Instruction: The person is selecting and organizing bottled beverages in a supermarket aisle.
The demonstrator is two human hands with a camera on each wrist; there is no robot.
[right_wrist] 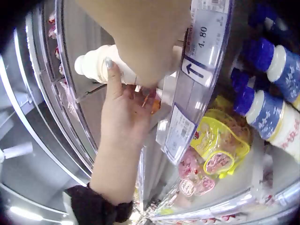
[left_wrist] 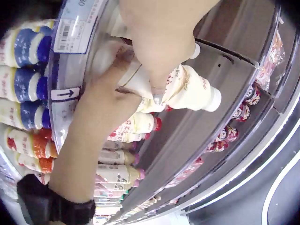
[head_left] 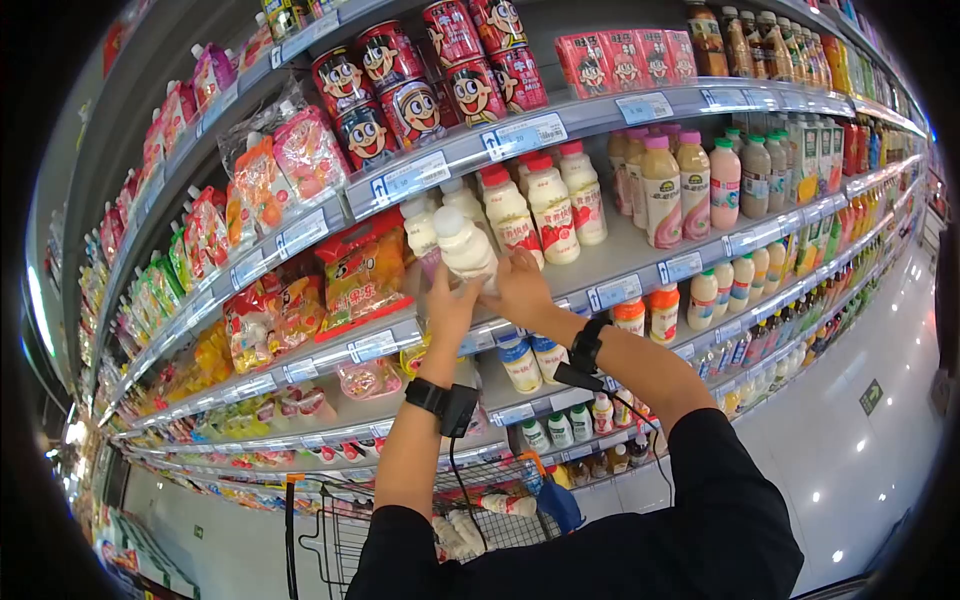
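Note:
A white-capped, cream-white bottle (head_left: 463,240) is held tilted in front of the shelf. My left hand (head_left: 452,308) grips its lower part; in the right wrist view the left thumb lies along the bottle (right_wrist: 102,64). My right hand (head_left: 520,292) holds the bottle's lower end from the other side, its fingers partly hidden in the left wrist view. Behind stand red-capped bottles (head_left: 552,210) with strawberry labels, and another white-capped bottle (head_left: 420,228) is just left of the held one.
Bagged sweets (head_left: 362,278) lie left of the bottles, and pink-capped bottles (head_left: 660,190) stand to the right. Red cans (head_left: 415,112) fill the shelf above. The price-tagged shelf edge (head_left: 615,292) runs below the hands. A wire cart (head_left: 350,530) with items inside stands below.

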